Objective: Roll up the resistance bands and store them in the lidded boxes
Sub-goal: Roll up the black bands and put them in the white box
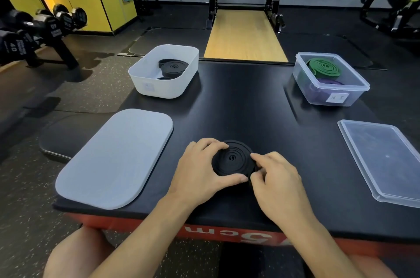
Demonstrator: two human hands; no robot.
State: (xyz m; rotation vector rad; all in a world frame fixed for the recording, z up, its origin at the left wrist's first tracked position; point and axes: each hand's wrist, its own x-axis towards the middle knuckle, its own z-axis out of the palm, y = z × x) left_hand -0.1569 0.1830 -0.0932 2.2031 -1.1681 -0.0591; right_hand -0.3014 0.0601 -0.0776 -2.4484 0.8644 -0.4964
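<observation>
The coiled black band [231, 160] lies flat on the near middle of the bench [250, 107], the left hand [200, 171] gripping it with fingers curled over its far-left edge and thumb at its near edge, the right hand [277, 184] pinching its right rim.
</observation>
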